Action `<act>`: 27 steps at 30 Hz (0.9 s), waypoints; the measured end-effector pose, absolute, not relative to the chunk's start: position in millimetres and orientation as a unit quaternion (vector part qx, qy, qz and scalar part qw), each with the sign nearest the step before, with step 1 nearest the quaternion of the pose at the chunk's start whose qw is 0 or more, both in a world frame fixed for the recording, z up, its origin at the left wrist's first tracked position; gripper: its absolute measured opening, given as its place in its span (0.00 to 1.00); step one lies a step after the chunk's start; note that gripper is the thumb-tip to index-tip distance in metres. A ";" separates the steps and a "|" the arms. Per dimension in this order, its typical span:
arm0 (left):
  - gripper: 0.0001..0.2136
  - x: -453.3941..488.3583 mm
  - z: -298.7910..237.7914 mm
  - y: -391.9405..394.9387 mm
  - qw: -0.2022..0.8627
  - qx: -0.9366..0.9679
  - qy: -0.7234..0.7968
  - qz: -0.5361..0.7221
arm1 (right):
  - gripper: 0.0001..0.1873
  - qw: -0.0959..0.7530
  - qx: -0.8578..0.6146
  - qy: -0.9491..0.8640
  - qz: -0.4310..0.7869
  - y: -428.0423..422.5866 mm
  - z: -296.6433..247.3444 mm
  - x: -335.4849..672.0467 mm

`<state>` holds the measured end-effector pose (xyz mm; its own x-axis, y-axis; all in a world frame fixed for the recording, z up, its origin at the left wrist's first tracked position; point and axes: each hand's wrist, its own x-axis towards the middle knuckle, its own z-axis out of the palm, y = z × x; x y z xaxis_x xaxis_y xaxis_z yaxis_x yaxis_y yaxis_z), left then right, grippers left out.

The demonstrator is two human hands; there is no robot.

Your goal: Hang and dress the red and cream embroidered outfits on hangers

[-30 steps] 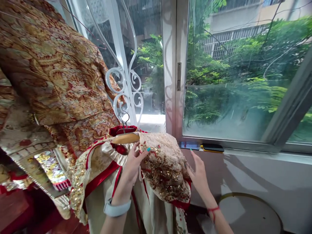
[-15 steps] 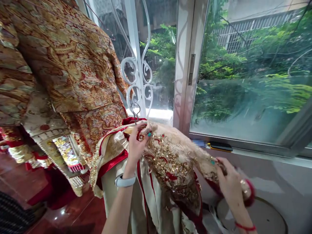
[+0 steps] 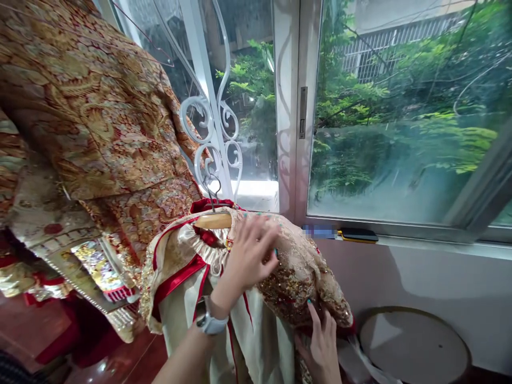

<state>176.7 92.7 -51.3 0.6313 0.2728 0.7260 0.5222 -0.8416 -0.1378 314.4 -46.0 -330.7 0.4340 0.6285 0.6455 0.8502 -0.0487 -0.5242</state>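
Note:
A cream, gold-embroidered garment with red trim (image 3: 304,266) hangs on a wooden hanger (image 3: 214,220), hooked on a white scrolled window grille (image 3: 212,133). My left hand (image 3: 250,256), with a pale watch on the wrist, lies flat with spread fingers on the garment's shoulder beside the hanger. My right hand (image 3: 320,344) is lower down, its fingers stretched up against the garment's lower edge, under the sleeve.
A large red-and-gold brocade robe (image 3: 92,122) hangs at the left. On the window sill lie a dark phone (image 3: 357,234) and a small blurred item. A round pale stool top (image 3: 414,346) stands at the lower right. The floor is dark red wood.
My left hand has let go of the hanger area and spread flat on the shoulder. My right hand has released the sleeve end and dropped below the garment, which now hangs down.

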 end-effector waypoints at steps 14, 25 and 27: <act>0.21 15.2 -39.9 139.8 0.238 -0.735 -0.480 -0.415 | 0.21 0.497 -0.650 -0.566 -0.099 -25.6 -208.5 349.4; 0.12 0.3 -14.7 131.8 0.108 -0.730 -0.582 -0.342 | 0.37 0.391 -0.524 -0.737 -0.169 97.0 -89.6 267.8; 0.12 5.1 -6.0 129.9 0.058 -0.730 -0.578 -0.360 | 0.34 0.387 -0.483 -0.772 -0.145 96.1 -79.8 288.9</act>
